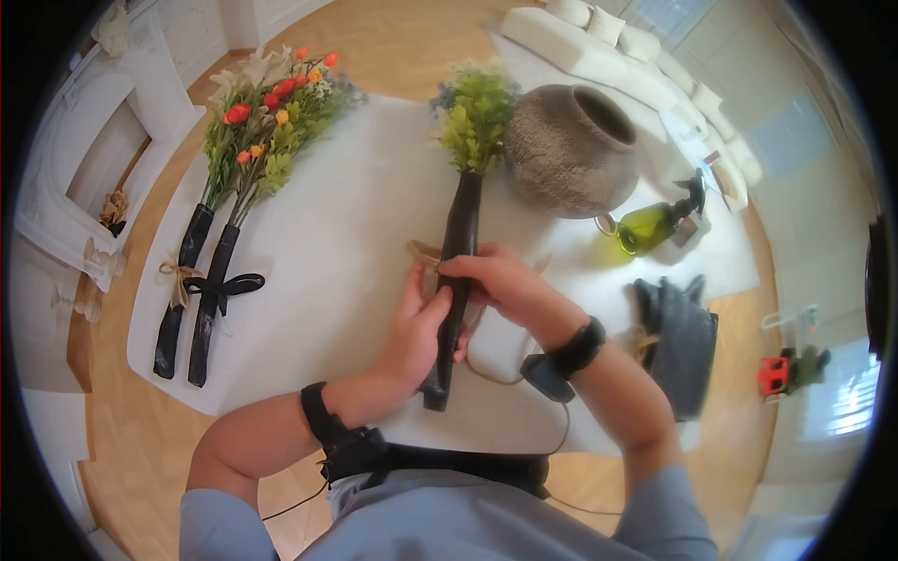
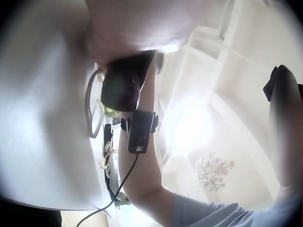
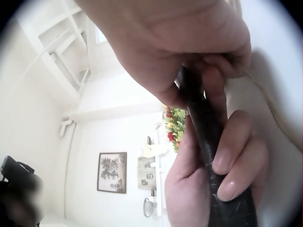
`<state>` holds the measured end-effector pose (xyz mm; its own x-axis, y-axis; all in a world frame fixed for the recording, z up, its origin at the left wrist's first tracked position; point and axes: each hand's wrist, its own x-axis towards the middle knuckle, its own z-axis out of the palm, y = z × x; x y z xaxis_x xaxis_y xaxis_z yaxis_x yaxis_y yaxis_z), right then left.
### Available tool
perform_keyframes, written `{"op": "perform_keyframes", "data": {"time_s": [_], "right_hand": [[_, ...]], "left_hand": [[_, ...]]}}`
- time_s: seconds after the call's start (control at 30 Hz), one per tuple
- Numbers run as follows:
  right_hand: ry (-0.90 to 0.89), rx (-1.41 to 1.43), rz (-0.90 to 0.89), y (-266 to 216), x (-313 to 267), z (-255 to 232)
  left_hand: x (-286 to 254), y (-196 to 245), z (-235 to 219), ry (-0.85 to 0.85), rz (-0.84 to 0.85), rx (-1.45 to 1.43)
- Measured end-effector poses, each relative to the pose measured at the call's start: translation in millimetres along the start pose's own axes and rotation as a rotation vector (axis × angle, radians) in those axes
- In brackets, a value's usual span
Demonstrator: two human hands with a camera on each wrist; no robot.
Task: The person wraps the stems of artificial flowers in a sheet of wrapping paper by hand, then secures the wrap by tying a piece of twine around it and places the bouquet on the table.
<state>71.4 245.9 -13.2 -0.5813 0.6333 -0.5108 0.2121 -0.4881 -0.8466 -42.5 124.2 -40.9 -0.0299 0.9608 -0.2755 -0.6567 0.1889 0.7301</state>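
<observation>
A bunch of green leafy stems, its stalks in a black wrap, is held over the white table. My left hand grips the wrap from the left, thumb in front; in the right wrist view its fingers curl round the wrap. Higher up, my right hand pinches at the wrap, its fingertips partly hidden. A tan ribbon shows at the left of the wrap, and a tan cord trails from my right hand in the right wrist view.
Two wrapped flower bunches, one with a tan bow and one with a black bow, lie at the left of the table. A large grey-brown pot, a green spray bottle and black sheets are at the right.
</observation>
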Motion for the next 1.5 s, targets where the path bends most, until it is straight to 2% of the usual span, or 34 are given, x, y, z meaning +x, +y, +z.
{"op": "perform_keyframes", "data": {"time_s": [0.1, 0.13, 0.17, 0.23, 0.33, 0.4, 0.6, 0.67, 0.7, 0.77, 0.83, 0.9, 1.03, 1.1, 1.2, 1.3, 1.33, 1.4, 1.5], "right_hand": [[0.022, 0.074, 0.028, 1, 0, -5], [-0.038, 0.055, 0.046, 2, 1, -11], [-0.099, 0.035, 0.062, 2, 2, -14], [-0.083, 0.021, 0.073, 4, 0, -11], [-0.037, 0.006, 0.085, 7, -3, -4], [-0.009, 0.003, 0.086, 10, -2, -4], [-0.066, -0.112, 0.106, -1, -9, -6], [0.066, -0.331, 0.120, -17, -22, -1], [0.064, -0.335, 0.121, -20, -26, -6], [0.123, -0.925, -0.247, -27, -36, -26], [0.067, -1.285, -0.175, -67, -70, -19], [0.082, -1.324, -0.194, -101, -98, -9], [0.014, -1.099, -0.311, -142, -110, 14], [-0.100, -1.014, -0.554, -154, -93, 38], [-0.096, -0.838, -0.529, -149, -47, 72], [-0.190, -0.536, -0.447, -117, 28, 88], [-0.191, -0.533, -0.454, -107, 43, 91], [-0.339, -0.243, -0.277, -94, 59, 97], [-0.331, -0.196, -0.304, -79, 66, 94]], "left_hand": [[2, 5, -2, -0.091, -0.013, 0.022], [1, 7, 1, -0.091, -0.010, 0.018], [1, 8, 6, -0.051, -0.030, -0.056], [2, 10, 6, -0.010, -0.047, -0.133], [8, 4, -6, -0.082, -0.053, -0.111], [9, 1, -9, -0.051, -0.066, 0.003], [6, 1, -8, 0.019, -0.032, 0.001], [8, 1, -13, -0.005, -0.051, 0.008], [9, 2, -15, -0.027, -0.068, 0.013], [9, 4, -14, -0.018, -0.075, -0.006], [7, 6, -13, -0.011, -0.084, -0.024], [6, 6, -11, -0.026, -0.071, 0.011], [9, 3, -12, -0.019, -0.063, 0.046], [7, 6, -8, -0.003, -0.072, 0.121], [6, 5, -6, 0.031, -0.042, 0.170], [6, 6, -11, 0.012, -0.042, 0.329], [6, 5, -12, 0.012, -0.039, 0.335], [6, 0, -12, 0.052, 0.042, 0.319], [5, 4, -9, 0.039, 0.040, 0.341]]}}
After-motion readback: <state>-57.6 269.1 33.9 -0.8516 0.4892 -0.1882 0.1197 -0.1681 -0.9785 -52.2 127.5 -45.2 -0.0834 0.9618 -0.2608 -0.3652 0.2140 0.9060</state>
